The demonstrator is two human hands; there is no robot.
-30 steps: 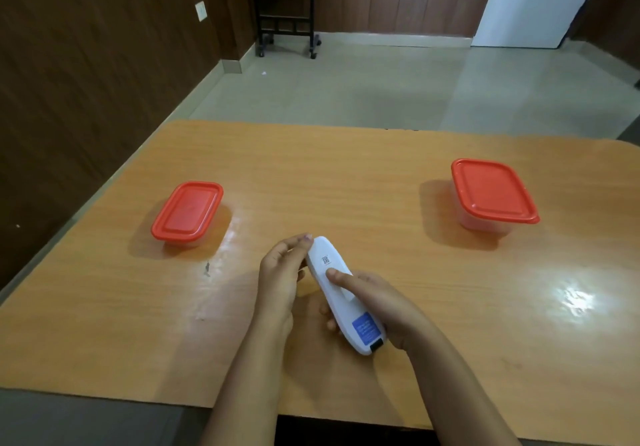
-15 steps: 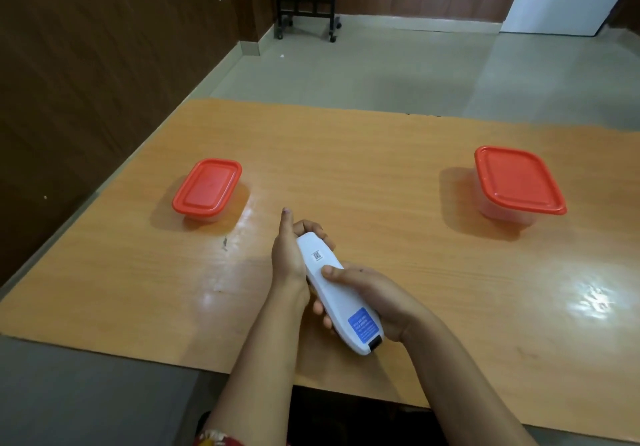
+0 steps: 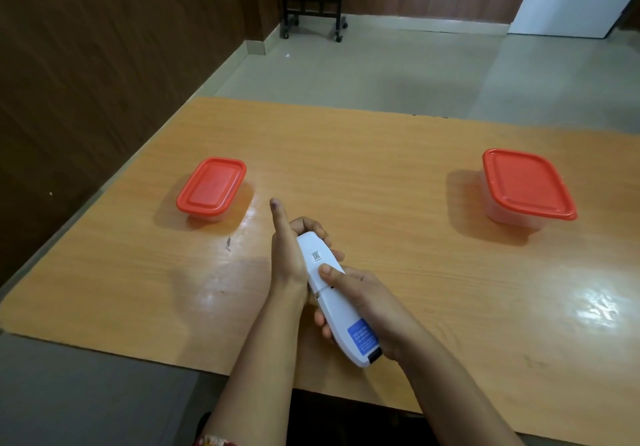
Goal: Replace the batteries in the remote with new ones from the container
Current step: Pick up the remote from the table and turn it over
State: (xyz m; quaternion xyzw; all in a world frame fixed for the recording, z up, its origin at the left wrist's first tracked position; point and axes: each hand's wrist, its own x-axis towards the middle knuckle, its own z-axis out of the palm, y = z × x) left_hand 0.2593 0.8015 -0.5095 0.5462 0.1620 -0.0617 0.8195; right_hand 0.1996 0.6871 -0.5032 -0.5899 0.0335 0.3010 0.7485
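Lower centre of frame: the remote (image 3: 337, 310) is held back-up above the table (image 3: 381, 175), far end wrapped by the left grip (image 3: 289, 255), near end clasped by the right grip (image 3: 367, 303), thumb pressed on the battery cover. Early days, it is judged: both containers, left (image 3: 211, 187) and right (image 3: 526, 185), are lidded, and no batteries are seen.

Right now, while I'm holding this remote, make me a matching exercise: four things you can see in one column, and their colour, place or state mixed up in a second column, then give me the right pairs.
Things
1. remote
2. small container
3. big container
4. left hand

Descriptions
A. lid on, right side of the table
B. thumb sticking up
C. white, with a blue sticker
D. lid on, left side of the table

Pairs: 1-C, 2-D, 3-A, 4-B
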